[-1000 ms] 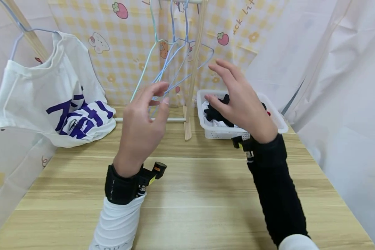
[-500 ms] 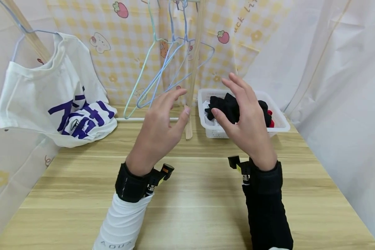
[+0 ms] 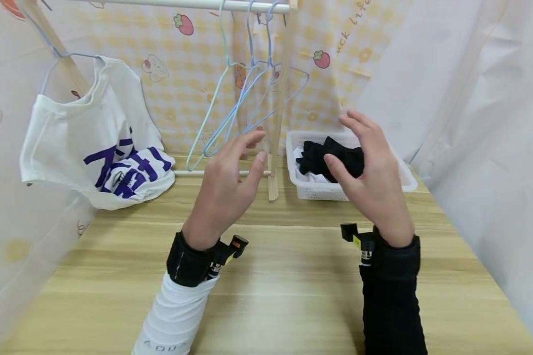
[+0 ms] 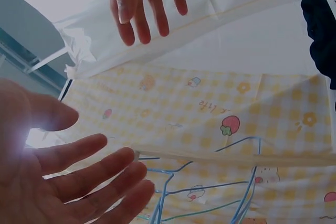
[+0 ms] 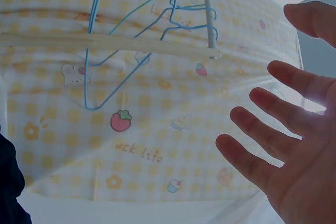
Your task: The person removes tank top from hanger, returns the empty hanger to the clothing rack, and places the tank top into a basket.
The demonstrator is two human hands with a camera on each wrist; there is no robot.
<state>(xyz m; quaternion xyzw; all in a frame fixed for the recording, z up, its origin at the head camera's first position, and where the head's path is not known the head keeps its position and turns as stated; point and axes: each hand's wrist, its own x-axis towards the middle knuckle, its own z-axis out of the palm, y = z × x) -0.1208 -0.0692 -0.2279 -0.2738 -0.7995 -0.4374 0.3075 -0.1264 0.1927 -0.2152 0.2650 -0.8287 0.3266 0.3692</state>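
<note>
Hangers (image 3: 244,98), blue wire, far centre on rail, just beyond left hand (image 3: 226,185): fingers relaxed, holding nothing. Right hand (image 3: 373,172) likewise spread and bare, before basket (image 3: 401,177) of dark clothes. Reaching stage, probably; next calls for gripping something. Backdrop reads "luck life"; left sleeve, partly, "AOUA".

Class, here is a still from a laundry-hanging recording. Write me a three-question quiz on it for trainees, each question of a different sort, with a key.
1. True or false: the left hand grips a wire hanger.
2. What lies in the white basket? A. black clothes B. shoes C. bottles
3. Fill in: the white T-shirt with purple print hangs on the ____ side of the rack.

Key: 1 false, both it and the right hand are open in the air, holding nothing. 2 A. 3 left.
</note>
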